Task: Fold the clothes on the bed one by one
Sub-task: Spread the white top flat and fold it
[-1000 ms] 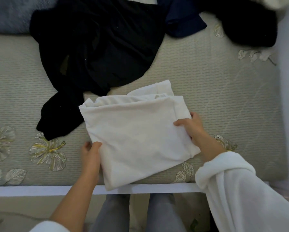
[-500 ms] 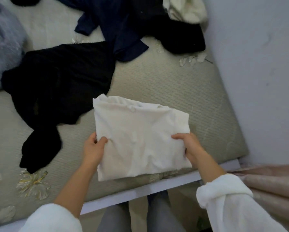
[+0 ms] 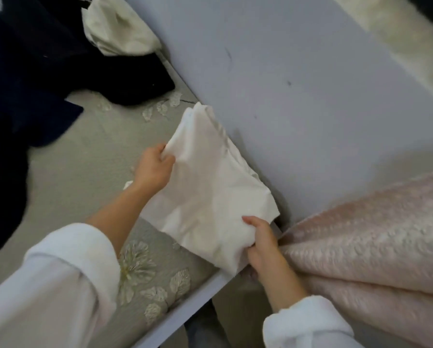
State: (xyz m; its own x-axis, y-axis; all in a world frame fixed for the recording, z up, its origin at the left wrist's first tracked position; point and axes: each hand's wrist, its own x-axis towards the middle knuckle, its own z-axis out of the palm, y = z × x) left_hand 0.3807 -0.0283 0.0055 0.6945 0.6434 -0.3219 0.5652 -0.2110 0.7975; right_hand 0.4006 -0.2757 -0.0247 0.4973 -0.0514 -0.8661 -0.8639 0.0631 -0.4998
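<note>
Head view: the folded white cloth sits at the right edge of the bed, its far side against the wall (whether it rests on the mattress or hangs just above it cannot be told). The left hand grips its upper left edge, fingers curled into the fabric. The right hand pinches the near right edge, thumb on top. A pink blanket lies just beside the right hand. Dark clothes and a cream garment lie further up the bed.
</note>
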